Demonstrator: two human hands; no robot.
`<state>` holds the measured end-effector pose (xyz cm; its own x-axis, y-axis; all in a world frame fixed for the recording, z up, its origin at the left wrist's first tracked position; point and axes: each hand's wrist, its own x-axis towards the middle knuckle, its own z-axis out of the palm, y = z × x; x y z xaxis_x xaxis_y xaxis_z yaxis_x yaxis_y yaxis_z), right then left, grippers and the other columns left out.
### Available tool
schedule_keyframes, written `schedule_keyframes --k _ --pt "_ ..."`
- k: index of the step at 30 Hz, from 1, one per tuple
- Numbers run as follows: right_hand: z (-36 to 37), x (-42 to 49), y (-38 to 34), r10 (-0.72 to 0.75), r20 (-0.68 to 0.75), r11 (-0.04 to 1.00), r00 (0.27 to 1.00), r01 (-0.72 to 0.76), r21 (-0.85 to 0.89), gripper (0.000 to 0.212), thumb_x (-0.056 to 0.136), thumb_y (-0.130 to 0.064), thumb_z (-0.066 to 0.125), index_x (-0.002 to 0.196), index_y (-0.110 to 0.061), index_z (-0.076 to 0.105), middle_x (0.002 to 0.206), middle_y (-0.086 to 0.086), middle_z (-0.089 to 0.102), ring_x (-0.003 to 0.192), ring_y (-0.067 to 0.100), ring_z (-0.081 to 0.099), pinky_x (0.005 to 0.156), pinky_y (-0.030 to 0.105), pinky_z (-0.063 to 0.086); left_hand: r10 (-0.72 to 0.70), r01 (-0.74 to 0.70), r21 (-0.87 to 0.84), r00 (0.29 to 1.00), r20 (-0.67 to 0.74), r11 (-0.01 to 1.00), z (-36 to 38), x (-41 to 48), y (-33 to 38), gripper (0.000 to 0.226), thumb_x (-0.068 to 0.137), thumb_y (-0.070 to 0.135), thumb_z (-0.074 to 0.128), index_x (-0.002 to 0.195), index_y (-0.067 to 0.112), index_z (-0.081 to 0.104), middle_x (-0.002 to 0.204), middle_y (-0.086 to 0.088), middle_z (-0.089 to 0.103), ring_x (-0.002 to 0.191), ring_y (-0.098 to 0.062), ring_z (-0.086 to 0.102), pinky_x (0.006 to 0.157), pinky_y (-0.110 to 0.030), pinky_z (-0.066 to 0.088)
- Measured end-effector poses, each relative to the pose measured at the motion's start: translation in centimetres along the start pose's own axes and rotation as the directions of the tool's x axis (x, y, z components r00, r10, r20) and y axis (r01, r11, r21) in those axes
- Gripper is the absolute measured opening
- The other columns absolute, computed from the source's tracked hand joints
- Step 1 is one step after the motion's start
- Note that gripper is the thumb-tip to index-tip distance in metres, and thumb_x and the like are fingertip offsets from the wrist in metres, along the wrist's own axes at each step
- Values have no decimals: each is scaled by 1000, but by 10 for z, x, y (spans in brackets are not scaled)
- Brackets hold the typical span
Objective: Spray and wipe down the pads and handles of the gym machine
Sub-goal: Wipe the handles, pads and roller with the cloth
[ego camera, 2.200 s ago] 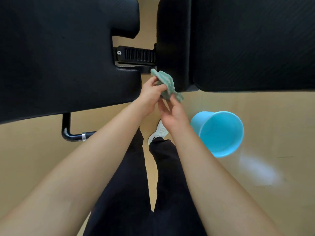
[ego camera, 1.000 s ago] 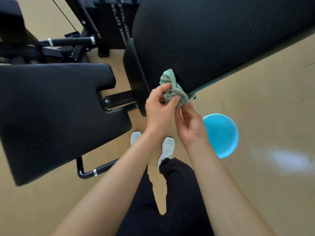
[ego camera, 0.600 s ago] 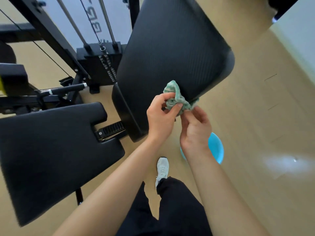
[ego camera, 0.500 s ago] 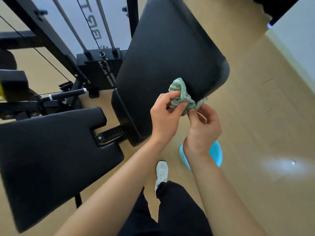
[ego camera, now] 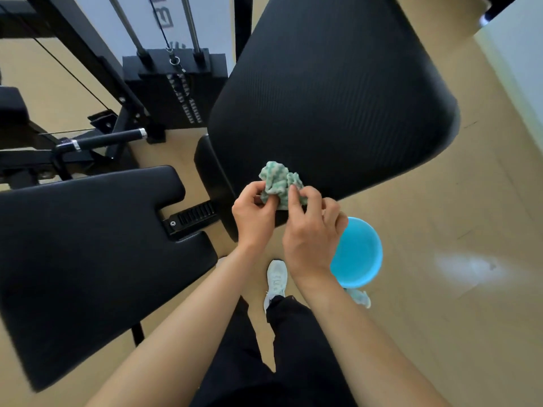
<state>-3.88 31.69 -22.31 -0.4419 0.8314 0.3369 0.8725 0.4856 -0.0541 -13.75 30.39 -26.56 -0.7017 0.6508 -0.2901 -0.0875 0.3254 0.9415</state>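
While both hands pinch the cloth, left hand, right hand, fingers curled.

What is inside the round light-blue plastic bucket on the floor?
Only plain blue inner surface shows in the round light-blue plastic bucket; the right hand covers its left edge, so that part is unknown.

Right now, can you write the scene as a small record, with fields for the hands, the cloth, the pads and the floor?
left hand: pinches the green cloth
right hand: pinches the same cloth
green cloth: bunched, in front of the back pad at its lower edge
seat pad: at left, no hand on it
floor: blue bucket near a white shoe
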Motion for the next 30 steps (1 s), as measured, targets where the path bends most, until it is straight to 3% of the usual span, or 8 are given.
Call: schedule_keyframes --k 5,8,12,14,18,24,30 --pt "17 1 -43 -63 342 989 938 103 -102 53 85 -9 74 136 -13 60 116 5 58 102 26 42 82 44 43 -134 135 39 990 -45 990 -26 25 -49 13 93 13 72 101 22 74 87 10 74 79 -7 70 70 -21 56" --pt "31 7 -62 -113 535 969 837 212 -126 57 91 -11 70 143 -14 48 122 3 49 109 25 45 90 42 40 -215 222 88 973 -83 971 -38 36 -73 12 94 13 70 101 22 74 83 12 71 75 -1 65 68 -17 49" --pt "54 17 -80 -229 695 887 682 440 -140 65 93 -16 67 149 -9 36 133 6 38 121 26 37 97 40 36 -264 268 168 963 -47 949 -48 56 -99 14 94 11 66 102 20 73 91 5 69 85 -10 63 78 -32 55" --pt "66 27 -86 -282 710 825 645 541 -165 65 92 -21 68 149 -8 38 134 7 38 123 27 37 100 41 36 -239 242 169 970 -40 955 -49 73 -103 11 93 12 69 101 19 72 96 2 66 88 -13 62 81 -36 55" --pt "85 59 -94 -364 671 702 646 663 -258 59 87 -27 72 140 -12 52 126 4 46 117 26 39 92 40 38 -169 177 139 983 -66 974 -55 117 -99 12 92 11 67 99 21 69 98 2 65 89 -13 63 82 -35 56" --pt "100 104 -115 -412 594 638 691 684 -354 46 89 -28 67 133 -16 60 121 1 47 112 26 33 91 42 31 -95 98 195 995 -24 976 -76 193 -86 24 93 10 63 113 18 73 108 -2 67 101 -16 61 89 -32 51" --pt "96 94 -106 -470 622 566 626 755 -331 34 85 -28 69 119 -19 69 113 -1 50 106 26 29 86 42 25 -32 2 242 993 117 970 -82 168 -95 19 91 6 65 109 12 68 108 0 57 94 -12 54 78 -17 42"
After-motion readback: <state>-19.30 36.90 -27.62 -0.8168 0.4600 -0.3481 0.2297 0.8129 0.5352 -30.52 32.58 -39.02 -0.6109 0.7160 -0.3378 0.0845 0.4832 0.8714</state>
